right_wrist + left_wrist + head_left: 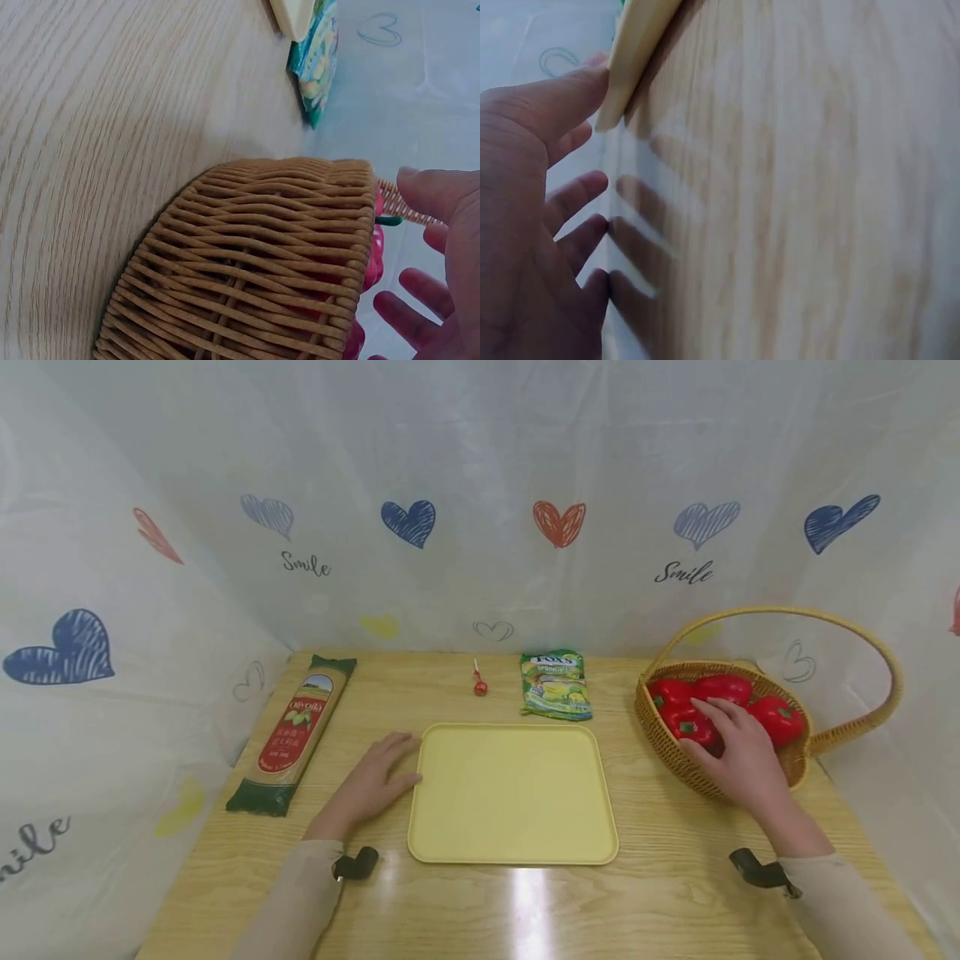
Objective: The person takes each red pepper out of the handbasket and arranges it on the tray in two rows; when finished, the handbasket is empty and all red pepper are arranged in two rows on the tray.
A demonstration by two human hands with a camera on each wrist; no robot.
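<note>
A pale yellow tray (pixel 513 793) lies on the wooden table. My left hand (pixel 375 781) is at its left edge, thumb and fingertips touching or very near the rim; the left wrist view shows the thumb against the tray's edge (pixel 634 64) and the fingers spread. My right hand (pixel 738 756) hovers over a wicker basket (pixel 678 760) at the right, its fingers spread above several red bell peppers (pixel 776 720). In the right wrist view the fingers appear apart from the basket's woven side (pixel 247 255), with a pepper's green stem (pixel 388 220) near the thumb.
A pasta packet (pixel 296 735) lies at the left of the table. Behind the tray are a red lollipop (pixel 481 687) and a green Fox's candy bag (pixel 557 685). The basket's tall handle (pixel 780 610) arches behind and right of my right hand. A heart-printed curtain (pixel 480 527) encloses the table.
</note>
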